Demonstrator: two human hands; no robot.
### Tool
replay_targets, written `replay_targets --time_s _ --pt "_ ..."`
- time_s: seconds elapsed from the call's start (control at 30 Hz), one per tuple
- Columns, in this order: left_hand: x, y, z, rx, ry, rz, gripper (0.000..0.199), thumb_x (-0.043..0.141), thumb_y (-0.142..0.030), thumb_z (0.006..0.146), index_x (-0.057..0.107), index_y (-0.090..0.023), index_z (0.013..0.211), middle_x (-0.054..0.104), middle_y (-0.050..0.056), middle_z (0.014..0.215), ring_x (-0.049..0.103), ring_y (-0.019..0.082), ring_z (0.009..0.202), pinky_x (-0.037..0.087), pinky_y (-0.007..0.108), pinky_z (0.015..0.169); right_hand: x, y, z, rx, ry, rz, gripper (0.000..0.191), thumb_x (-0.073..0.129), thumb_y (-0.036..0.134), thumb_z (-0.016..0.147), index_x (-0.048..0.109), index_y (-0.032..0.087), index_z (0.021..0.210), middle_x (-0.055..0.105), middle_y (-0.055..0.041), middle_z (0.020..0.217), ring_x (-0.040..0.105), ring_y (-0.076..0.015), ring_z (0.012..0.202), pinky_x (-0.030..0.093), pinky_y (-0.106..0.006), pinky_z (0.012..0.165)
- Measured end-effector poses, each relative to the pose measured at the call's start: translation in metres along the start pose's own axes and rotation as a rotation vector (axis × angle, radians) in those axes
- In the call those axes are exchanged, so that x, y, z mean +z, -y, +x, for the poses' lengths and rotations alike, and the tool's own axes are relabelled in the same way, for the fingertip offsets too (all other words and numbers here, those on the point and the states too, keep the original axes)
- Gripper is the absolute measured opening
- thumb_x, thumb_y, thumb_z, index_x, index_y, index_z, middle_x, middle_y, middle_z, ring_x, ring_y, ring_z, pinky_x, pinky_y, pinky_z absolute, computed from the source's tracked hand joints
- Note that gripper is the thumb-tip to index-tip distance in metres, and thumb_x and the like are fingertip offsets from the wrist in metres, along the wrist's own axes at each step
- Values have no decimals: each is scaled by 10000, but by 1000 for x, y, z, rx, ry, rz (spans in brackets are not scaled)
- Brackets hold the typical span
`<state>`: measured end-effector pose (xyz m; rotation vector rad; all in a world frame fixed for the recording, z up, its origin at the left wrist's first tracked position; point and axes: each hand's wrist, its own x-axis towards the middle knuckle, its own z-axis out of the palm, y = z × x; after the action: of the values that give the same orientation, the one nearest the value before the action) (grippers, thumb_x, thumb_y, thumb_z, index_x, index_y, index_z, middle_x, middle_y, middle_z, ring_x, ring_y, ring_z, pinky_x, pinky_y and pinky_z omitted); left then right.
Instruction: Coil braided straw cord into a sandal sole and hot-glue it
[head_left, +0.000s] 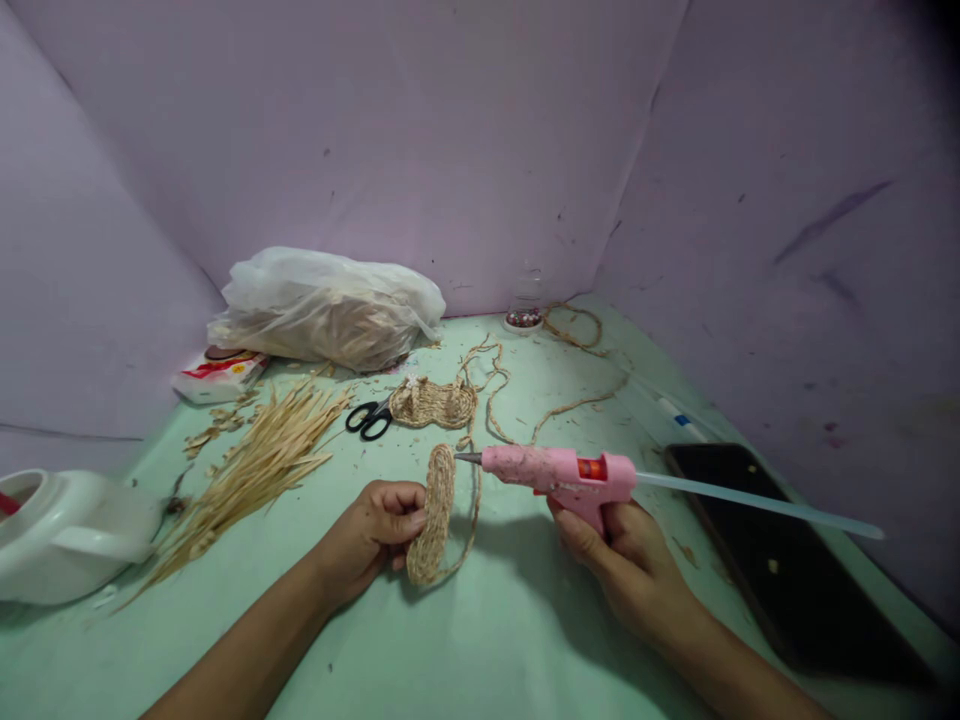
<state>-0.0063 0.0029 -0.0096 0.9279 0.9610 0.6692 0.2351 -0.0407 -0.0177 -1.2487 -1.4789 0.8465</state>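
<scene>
Between thumb and fingers, my left hand point(386, 530) pinches an oval coil of braided straw cord point(433, 515), held upright above the table. A loose length of the same cord point(477, 510) loops from the coil's lower end and runs back over the table. My right hand point(630, 560) is wrapped round the handle of a pink glue gun point(559, 472). The gun's metal nozzle points left, at the upper right edge of the coil; whether they touch is hard to tell. A translucent glue stick point(757, 500) sticks out of the gun's back.
Behind the coil lie a woven straw piece point(433, 403) and black-handled scissors point(369, 420). Straw strips point(255, 465), a box point(221, 375), a plastic bag point(322, 305) and a white pot point(75, 540) are left. A bead jar point(523, 318) stands behind; a dark tray-like slab point(795, 570) lies right.
</scene>
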Motion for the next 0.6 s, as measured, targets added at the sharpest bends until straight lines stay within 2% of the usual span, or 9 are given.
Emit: replay_targets --time_s 0.2,0.4,0.6 --pt "1 -1 -1 5 -3 10 380 811 -426 503 651 -94 597 511 -7 468 354 31 359 209 174 351 -1 5 1 -29 6 -17 240 527 364 812 526 187 649 403 37 549 360 -99 473 296 -219 405" --pt "2 -3 -1 -2 -10 28 401 815 -444 481 638 -96 570 512 -7 457 353 28 352 208 169 349 -1 2 1 9 8 -6 247 524 387 813 545 182 676 440 26 568 390 -111 492 322 -229 426" --pt "2 -1 0 -2 5 29 386 809 -433 489 616 -105 556 499 -17 449 346 28 351 198 169 349 -1 -1 0 21 25 19 258 525 393 822 529 184 672 390 40 557 347 -99 482 287 -225 415"
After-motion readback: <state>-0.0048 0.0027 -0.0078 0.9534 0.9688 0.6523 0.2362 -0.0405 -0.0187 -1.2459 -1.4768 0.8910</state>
